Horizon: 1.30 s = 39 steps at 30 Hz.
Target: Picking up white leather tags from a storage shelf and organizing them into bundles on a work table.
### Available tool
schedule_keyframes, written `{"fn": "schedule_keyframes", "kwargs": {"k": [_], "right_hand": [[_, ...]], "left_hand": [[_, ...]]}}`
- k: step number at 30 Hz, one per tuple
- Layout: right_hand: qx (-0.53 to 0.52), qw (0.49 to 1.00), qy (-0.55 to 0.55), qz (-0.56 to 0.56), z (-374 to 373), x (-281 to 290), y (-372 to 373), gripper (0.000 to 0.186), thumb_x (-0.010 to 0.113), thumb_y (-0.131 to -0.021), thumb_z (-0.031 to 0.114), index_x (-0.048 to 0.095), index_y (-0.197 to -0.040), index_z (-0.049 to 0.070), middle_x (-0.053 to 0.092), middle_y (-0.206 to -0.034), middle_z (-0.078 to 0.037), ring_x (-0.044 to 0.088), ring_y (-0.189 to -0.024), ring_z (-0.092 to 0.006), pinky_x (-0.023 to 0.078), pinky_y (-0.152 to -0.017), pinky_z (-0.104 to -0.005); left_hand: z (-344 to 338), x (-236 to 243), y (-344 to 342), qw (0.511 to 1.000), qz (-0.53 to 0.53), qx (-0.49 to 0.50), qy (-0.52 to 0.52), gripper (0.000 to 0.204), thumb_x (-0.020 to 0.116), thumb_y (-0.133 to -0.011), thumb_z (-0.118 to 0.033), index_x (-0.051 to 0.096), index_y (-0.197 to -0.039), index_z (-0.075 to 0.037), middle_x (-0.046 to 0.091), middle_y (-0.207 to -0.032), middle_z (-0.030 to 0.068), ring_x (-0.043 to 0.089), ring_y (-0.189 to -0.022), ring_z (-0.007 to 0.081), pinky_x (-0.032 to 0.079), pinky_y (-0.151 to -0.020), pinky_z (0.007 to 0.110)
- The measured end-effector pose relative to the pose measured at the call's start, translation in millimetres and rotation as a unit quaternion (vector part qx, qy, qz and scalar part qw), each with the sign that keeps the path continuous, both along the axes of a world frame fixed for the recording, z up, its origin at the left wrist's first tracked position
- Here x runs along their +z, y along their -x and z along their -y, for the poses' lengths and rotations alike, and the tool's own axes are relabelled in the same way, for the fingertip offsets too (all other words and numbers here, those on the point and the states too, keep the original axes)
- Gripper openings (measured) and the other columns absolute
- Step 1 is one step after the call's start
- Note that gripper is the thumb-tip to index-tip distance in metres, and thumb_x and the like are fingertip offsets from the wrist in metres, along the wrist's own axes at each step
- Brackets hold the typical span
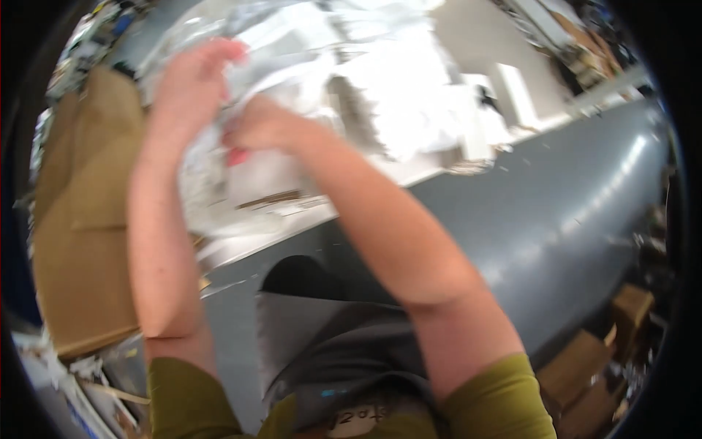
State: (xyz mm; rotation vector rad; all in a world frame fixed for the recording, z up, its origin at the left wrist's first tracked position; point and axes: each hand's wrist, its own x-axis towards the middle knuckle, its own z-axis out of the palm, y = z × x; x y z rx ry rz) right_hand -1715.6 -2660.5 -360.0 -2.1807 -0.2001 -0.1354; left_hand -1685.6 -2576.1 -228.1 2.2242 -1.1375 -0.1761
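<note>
Both hands are over the white work table [322,212], smeared by motion. My left hand [189,82] is at the upper left, above clear and white plastic wrapping [197,172]. Its fingers bend toward the right; whether they grip anything is too blurred to make out. Just below and to the right of it, my right hand [263,124] has its fingers curled in, palm hidden. What they close on, if anything, I cannot see. A heap of white packages [402,88] lies to the right of my hands, washed out by bright light.
Large brown cardboard [88,241] stands along the left side. White box-like pieces [479,117] sit near the table's front edge. The grey floor [504,212] runs to the right, with brown cartons [581,366] at the lower right.
</note>
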Motion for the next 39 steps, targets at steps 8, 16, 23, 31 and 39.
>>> {"fn": "schedule_keyframes", "kwargs": {"k": [8, 16, 23, 31, 39], "right_hand": [[-0.031, 0.92, -0.356, -0.158, -13, 42, 28, 0.013, 0.07, -0.073, 0.004, 0.066, -0.081, -0.006, 0.066, -0.071, -0.012, 0.066, -0.062, -0.0174, 0.055, -0.057, -0.0273], [-0.072, 0.948, -0.283, -0.123, -17, 42, 31, 0.008, 0.073, -0.072, 0.007, 0.07, -0.076, 0.001, 0.067, -0.071, -0.007, 0.062, -0.058, -0.0123, 0.05, -0.052, -0.0237], [-0.201, 0.957, -0.203, 0.041, -35, 24, 37, 0.008, 0.074, -0.072, 0.016, 0.073, -0.074, 0.009, 0.068, -0.068, -0.004, 0.06, -0.06, -0.0124, 0.05, -0.059, -0.0273], [-0.227, 0.953, -0.195, 0.044, -26, 27, 41, 0.009, 0.073, -0.071, 0.021, 0.07, -0.067, 0.013, 0.066, -0.062, -0.01, 0.064, -0.062, -0.0249, 0.051, -0.063, -0.0333], [-0.176, 0.975, -0.13, -0.023, -21, 29, 29, 0.011, 0.069, -0.074, 0.012, 0.072, -0.082, 0.004, 0.07, -0.072, -0.008, 0.066, -0.063, -0.0144, 0.052, -0.061, -0.027]], "left_hand": [[-67, -27, 38, 0.985, -0.077, 0.105, -0.115, 0.033, 0.045, -0.081, -0.001, 0.06, -0.11, 0.003, 0.067, -0.095, 0.0201, 0.065, -0.089, 0.031, 0.048, -0.082, 0.035], [-73, -42, 24, 0.979, -0.099, 0.111, -0.139, 0.027, 0.054, -0.083, 0.003, 0.059, -0.11, 0.005, 0.068, -0.092, 0.0082, 0.066, -0.084, 0.0129, 0.049, -0.078, 0.026], [-84, -68, 22, 0.986, 0.04, 0.136, -0.088, 0.016, 0.062, -0.081, -0.003, 0.064, -0.096, 0.0, 0.068, -0.087, 0.0091, 0.066, -0.075, 0.0158, 0.051, -0.069, 0.028], [-86, -90, 32, 0.976, 0.14, 0.156, 0.053, 0.009, 0.068, -0.079, -0.004, 0.067, -0.087, -0.002, 0.061, -0.076, 0.0091, 0.06, -0.062, 0.015, 0.048, -0.058, 0.028], [-95, -114, 39, 0.954, 0.178, 0.145, 0.192, 0.01, 0.067, -0.079, 0.001, 0.07, -0.089, -0.002, 0.062, -0.08, 0.0051, 0.054, -0.059, 0.0093, 0.045, -0.055, 0.023]]}}
